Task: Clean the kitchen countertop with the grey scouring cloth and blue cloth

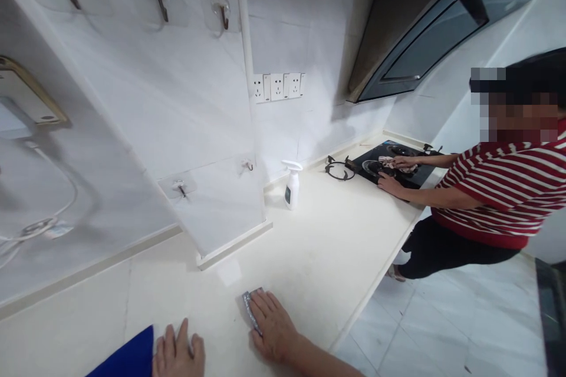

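My right hand (272, 325) lies flat, fingers stretched out, pressing a small grey cloth (248, 304) onto the cream countertop (318, 247). Only the cloth's left edge shows from under the fingers. My left hand (179, 353) rests on the counter at the bottom edge, fingers together and lying flat, beside a blue sleeve (128, 359); it holds nothing that I can see.
A white spray bottle (292, 185) stands by the wall. Further right, another person in a red striped shirt (504, 188) wipes a black gas hob (393, 168) with a cloth; a loose pan support (338, 169) lies beside it. The counter's front edge drops to a tiled floor (442, 330).
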`<action>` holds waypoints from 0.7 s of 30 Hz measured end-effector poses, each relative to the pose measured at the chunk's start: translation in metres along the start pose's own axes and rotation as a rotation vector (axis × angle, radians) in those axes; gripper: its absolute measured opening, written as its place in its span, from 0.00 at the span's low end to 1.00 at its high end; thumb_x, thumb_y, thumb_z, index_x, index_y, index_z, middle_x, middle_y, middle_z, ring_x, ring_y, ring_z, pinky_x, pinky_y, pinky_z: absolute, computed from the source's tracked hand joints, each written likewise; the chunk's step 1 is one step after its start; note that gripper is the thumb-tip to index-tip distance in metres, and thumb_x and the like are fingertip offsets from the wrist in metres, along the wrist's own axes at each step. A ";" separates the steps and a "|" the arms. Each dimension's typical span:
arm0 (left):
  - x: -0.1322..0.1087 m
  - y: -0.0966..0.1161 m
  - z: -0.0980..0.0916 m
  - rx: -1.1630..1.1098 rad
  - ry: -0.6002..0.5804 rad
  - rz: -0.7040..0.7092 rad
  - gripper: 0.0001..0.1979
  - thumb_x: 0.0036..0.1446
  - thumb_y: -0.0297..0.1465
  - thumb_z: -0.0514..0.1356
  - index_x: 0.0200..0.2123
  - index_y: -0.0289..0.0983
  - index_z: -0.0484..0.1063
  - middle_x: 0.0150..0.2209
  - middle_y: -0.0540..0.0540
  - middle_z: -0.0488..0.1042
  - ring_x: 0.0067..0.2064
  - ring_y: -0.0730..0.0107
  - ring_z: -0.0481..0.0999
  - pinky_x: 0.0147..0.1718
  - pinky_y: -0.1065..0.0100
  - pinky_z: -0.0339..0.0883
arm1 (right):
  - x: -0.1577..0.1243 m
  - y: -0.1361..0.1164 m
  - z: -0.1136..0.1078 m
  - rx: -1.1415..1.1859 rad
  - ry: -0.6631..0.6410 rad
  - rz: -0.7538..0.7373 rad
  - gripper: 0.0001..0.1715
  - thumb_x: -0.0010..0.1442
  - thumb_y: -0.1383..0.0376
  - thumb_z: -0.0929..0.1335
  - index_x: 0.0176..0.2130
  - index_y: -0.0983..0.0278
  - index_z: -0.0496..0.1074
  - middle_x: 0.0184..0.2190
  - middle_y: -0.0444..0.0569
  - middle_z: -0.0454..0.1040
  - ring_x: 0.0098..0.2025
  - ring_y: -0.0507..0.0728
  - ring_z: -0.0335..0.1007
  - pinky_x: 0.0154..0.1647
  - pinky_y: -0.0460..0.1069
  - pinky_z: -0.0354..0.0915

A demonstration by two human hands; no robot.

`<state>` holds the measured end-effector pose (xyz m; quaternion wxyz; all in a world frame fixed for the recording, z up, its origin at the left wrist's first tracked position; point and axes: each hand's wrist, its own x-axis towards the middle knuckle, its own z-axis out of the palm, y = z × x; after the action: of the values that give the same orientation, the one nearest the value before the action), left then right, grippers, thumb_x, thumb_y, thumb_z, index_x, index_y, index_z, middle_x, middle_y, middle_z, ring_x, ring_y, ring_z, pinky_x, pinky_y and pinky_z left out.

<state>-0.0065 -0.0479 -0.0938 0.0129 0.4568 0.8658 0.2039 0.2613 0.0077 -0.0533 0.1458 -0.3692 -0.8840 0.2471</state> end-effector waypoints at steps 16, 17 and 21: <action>-0.004 0.008 -0.007 -0.026 -0.012 0.016 0.37 0.65 0.46 0.40 0.66 0.32 0.66 0.72 0.30 0.59 0.74 0.42 0.53 0.73 0.43 0.46 | 0.005 0.000 -0.004 0.007 0.000 0.020 0.41 0.74 0.49 0.57 0.75 0.68 0.46 0.76 0.55 0.47 0.78 0.62 0.37 0.79 0.59 0.37; -0.004 0.008 -0.007 -0.027 -0.001 0.019 0.37 0.65 0.46 0.40 0.66 0.32 0.66 0.72 0.30 0.59 0.74 0.42 0.52 0.73 0.43 0.46 | 0.005 0.000 -0.003 -0.003 0.007 0.020 0.41 0.73 0.49 0.57 0.75 0.68 0.46 0.76 0.55 0.48 0.78 0.62 0.38 0.79 0.59 0.38; -0.006 0.007 -0.006 -0.020 -0.003 0.019 0.36 0.65 0.45 0.41 0.67 0.32 0.66 0.72 0.31 0.59 0.75 0.43 0.52 0.73 0.44 0.46 | 0.005 0.002 0.004 -0.068 0.045 0.009 0.41 0.73 0.52 0.59 0.75 0.66 0.45 0.76 0.54 0.50 0.78 0.62 0.40 0.79 0.60 0.41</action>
<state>0.0013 -0.0506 -0.0868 0.0166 0.4652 0.8593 0.2119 0.2575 0.0118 -0.0574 0.1519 -0.3834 -0.8867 0.2092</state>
